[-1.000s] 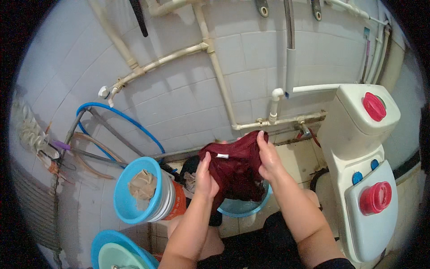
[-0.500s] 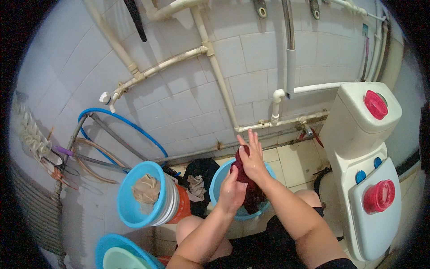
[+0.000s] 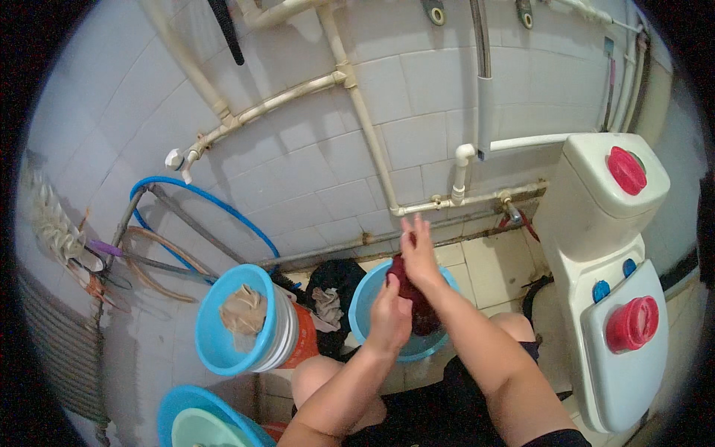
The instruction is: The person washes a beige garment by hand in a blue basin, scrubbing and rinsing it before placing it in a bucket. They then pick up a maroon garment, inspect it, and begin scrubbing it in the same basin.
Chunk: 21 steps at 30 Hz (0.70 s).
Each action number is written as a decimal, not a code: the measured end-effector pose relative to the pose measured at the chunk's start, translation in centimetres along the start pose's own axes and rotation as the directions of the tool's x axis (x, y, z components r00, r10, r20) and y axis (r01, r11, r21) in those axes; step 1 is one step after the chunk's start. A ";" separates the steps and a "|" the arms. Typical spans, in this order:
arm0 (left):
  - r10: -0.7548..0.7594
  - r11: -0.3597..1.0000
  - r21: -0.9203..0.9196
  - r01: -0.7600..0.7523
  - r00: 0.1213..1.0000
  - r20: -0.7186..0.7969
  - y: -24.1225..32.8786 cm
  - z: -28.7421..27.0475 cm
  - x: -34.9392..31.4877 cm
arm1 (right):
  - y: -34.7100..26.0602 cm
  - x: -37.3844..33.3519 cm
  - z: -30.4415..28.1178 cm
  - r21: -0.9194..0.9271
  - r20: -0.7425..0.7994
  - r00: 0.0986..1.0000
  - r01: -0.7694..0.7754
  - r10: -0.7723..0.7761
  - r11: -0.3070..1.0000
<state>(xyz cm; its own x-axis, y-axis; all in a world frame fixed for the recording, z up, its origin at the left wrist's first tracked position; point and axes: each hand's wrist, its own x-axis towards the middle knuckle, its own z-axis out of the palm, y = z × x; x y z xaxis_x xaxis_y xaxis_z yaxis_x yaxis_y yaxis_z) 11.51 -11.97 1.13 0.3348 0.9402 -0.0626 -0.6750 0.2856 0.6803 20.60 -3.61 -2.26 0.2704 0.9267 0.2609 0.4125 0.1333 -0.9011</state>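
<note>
A wet-looking maroon cloth point(image 3: 421, 311) hangs from my two hands over a light blue basin point(image 3: 359, 302) on the floor between my knees. My left hand point(image 3: 389, 316) is closed round its left side, thumb upward. My right hand point(image 3: 421, 262) presses on the cloth from the right, its fingers fairly straight and pointing to the wall. A bit of maroon shows between that hand's thumb and fingers. The lower end of the cloth hangs down inside the basin. My wrists partly cover the basin's near side.
Left of the basin, a blue tub point(image 3: 211, 335) with a beige cloth point(image 3: 243, 309) rests on a bucket point(image 3: 305, 335). Nearer are another blue tub point(image 3: 170, 406) and a pale green bowl point(image 3: 205, 430). Dark clothing point(image 3: 328, 279) lies beside the basin. A toilet point(image 3: 596, 223) stands right; pipes point(image 3: 365, 134) cross the wall.
My hands have shifted slightly against each other on the maroon cloth. Its upper part is more covered by my hands, and its hanging end sits higher in the basin.
</note>
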 end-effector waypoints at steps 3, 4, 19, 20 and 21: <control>-0.065 0.997 -0.029 0.065 0.998 -0.002 0.3 0.0 0.0 | 0.0 1.3 -1.8 0.532 0.303 0.898 -0.438 0.321 0.724; -0.058 0.996 -0.065 0.060 0.998 0.023 1.0 -0.2 0.4 | -1.2 0.9 -2.3 0.676 0.428 0.850 -0.526 0.306 0.516; -0.028 0.999 0.023 0.034 0.974 -0.226 0.1 -2.8 2.3 | -4.5 -5.2 0.3 -0.279 0.172 0.958 0.272 -0.231 0.921; -0.035 0.999 0.019 0.040 0.971 -0.235 0.3 -1.7 2.0 | -4.0 -4.5 0.0 -0.184 0.207 0.975 0.116 -0.077 0.976; -0.099 0.994 0.022 0.110 0.952 -0.290 0.6 -1.5 2.1 | -3.7 -3.8 -0.2 -0.093 0.258 0.963 -0.051 0.073 0.994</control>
<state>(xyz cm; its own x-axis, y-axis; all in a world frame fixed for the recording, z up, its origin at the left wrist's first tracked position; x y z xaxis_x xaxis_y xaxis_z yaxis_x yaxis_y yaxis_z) 10.81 -9.56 0.27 0.1944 0.9206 -0.3387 -0.6196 0.3830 0.6851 18.23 -7.70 0.19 0.0658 0.9932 0.0959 0.4773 0.0530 -0.8771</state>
